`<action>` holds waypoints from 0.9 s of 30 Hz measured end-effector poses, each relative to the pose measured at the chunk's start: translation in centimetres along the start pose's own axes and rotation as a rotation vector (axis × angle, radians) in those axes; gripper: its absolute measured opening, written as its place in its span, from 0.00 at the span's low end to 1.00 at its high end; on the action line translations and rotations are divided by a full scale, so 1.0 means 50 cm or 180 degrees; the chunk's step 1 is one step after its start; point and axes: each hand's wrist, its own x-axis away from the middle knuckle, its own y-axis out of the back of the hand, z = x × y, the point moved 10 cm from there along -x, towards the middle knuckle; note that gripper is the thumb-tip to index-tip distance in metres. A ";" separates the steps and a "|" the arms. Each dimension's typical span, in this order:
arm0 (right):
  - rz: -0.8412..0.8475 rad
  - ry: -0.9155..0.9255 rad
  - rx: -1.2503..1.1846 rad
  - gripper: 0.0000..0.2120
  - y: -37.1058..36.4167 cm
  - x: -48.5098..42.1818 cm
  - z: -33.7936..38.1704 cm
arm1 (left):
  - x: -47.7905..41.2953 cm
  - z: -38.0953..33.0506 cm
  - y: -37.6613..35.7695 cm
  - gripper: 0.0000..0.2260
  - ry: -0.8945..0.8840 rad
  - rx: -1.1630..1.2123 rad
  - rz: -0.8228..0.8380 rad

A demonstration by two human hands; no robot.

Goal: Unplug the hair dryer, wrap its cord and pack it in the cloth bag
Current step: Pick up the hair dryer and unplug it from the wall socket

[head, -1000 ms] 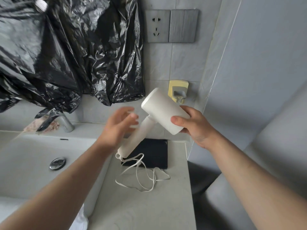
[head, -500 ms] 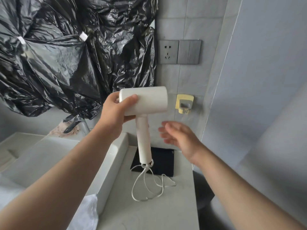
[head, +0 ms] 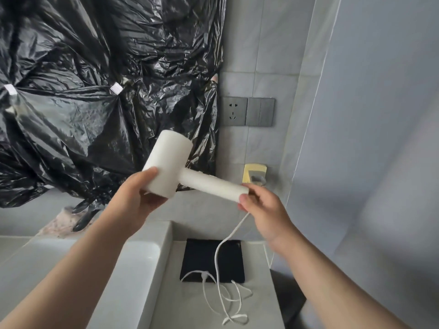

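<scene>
**Progress of the task at the recorded moment.** The hair dryer (head: 171,167) was held in the air above the counter (head: 190,312), its barrel tilted up to the left and its handle pointing right and slightly down. The left grip (head: 140,198) was clenched round the lower end of the barrel. The right grip (head: 261,205) was curled about the free end of the handle, where the cord (head: 222,248) leaves it; whether those fingers also pinched the cord could not be told.

The wall socket (head: 234,111) showed nothing plugged in, so the first step, unplugging, was judged done. The second step, wrapping, appeared at most about to begin. No turn of cord lay round the handle or barrel; the cord hung from below the right grip, crossed the cloth bag (head: 204,260) and ended in loose loops on the counter just in front of it. The plug itself was too small to make out among the loops.

The third step, packing, was not yet done. The dark cloth bag lay flat on the counter against the back wall, beside the basin (head: 142,257), apart from the dryer. Whether its mouth was open could not be seen.
</scene>
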 end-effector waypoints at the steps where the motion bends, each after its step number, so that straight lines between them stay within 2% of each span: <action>1: -0.0116 0.0048 -0.0006 0.15 0.008 -0.006 0.015 | -0.003 0.006 0.015 0.17 0.0095 -0.0156 0.0097; 4: -0.0324 0.0187 -0.0047 0.16 0.013 -0.018 0.050 | 0.004 0.021 0.030 0.33 0.0127 -0.1000 0.0219; 6: -0.0400 0.0308 -0.0065 0.11 0.005 -0.022 0.074 | 0.014 0.030 0.026 0.36 0.0045 -0.1487 0.0123; 8: -0.0447 0.0384 -0.0187 0.05 -0.005 -0.027 0.093 | 0.021 0.045 0.030 0.31 0.0087 -0.1439 -0.0040; 12: -0.0422 0.0192 -0.0965 0.09 -0.041 -0.027 0.122 | 0.026 0.085 0.047 0.24 0.0525 -0.0719 -0.0167; 15: -0.0546 0.0038 -0.1122 0.10 -0.051 -0.036 0.123 | 0.034 0.092 0.048 0.21 0.0612 -0.0426 -0.0202; 17: -0.0442 -0.0064 -0.1217 0.10 -0.070 -0.042 0.120 | 0.040 0.090 0.043 0.20 0.0638 -0.0305 -0.0169; 21: -0.0316 -0.0149 -0.1227 0.14 -0.106 -0.049 0.111 | 0.049 0.084 0.027 0.14 0.0719 -0.0176 -0.0117; 27: -0.0357 0.0074 -0.0808 0.18 -0.130 -0.055 0.121 | 0.054 0.108 0.026 0.14 0.0895 0.0010 -0.0071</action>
